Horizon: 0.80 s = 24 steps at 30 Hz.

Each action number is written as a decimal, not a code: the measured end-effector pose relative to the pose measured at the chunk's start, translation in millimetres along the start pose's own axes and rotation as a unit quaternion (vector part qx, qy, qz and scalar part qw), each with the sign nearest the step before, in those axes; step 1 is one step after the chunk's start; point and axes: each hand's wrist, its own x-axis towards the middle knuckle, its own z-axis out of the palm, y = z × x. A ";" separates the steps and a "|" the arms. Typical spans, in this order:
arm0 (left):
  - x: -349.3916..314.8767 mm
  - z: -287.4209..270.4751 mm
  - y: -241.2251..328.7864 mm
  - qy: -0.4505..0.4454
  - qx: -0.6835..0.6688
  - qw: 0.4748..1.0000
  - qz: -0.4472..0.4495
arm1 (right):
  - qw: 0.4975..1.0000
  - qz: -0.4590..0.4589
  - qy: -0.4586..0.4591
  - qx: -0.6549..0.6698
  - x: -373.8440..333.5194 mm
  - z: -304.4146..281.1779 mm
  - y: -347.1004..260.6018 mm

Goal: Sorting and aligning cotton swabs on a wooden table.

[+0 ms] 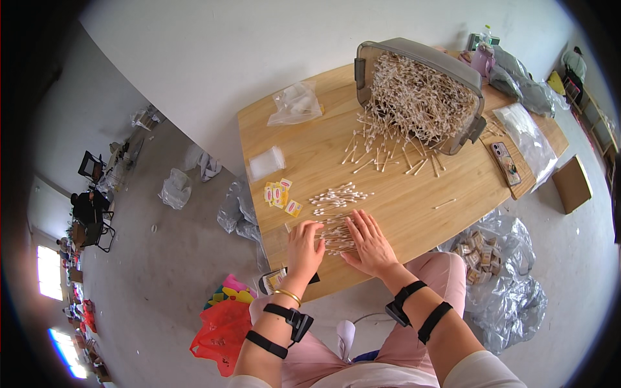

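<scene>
On the wooden table (407, 216), cotton swabs (336, 237) lie in a loose layer between my two hands. My left hand (306, 249) is cupped at their left ends, its thumb apart from the curved fingers. Flat over their right ends rests my right hand (370, 244), with its fingers stretched out. Just beyond both hands is a second small heap of cotton swabs (337, 196). Several yellow and white cards (278, 193) lie to the left of that heap. By my left wrist, at the table's near edge, a dark container (270, 280) holds swabs and a yellow label.
A tipped grey plastic bin (414, 46) spills many swabs at the back. Clear bags (266, 163) lie at the table's left; a phone (505, 163) sits at the right. A red bag (222, 333) and a plastic sack of small packs (482, 258) are beside my legs.
</scene>
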 end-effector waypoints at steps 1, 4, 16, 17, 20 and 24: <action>-6.7 1.7 2.3 0.047 -0.004 0.999 -0.001 | 1.000 0.006 -0.002 -0.001 -0.5 -0.3 0.7; -32.0 17.0 -2.1 0.058 -0.027 0.998 -0.025 | 1.000 0.007 0.001 0.001 0.7 0.0 -0.4; -31.9 43.4 7.6 -0.018 -0.037 0.999 -0.006 | 0.999 -0.025 0.016 -0.028 10.2 22.5 -10.6; -31.6 39.9 6.5 -0.012 -0.016 1.000 -0.011 | 0.999 -0.016 0.016 -0.026 10.1 22.5 -10.1; -30.1 25.7 -2.0 -0.006 0.032 0.999 -0.030 | 1.000 -0.009 0.014 -0.023 10.4 18.8 -8.8; -33.3 22.3 -22.7 -0.049 0.130 0.988 -0.069 | 0.999 -0.032 0.013 0.002 21.3 15.1 -17.5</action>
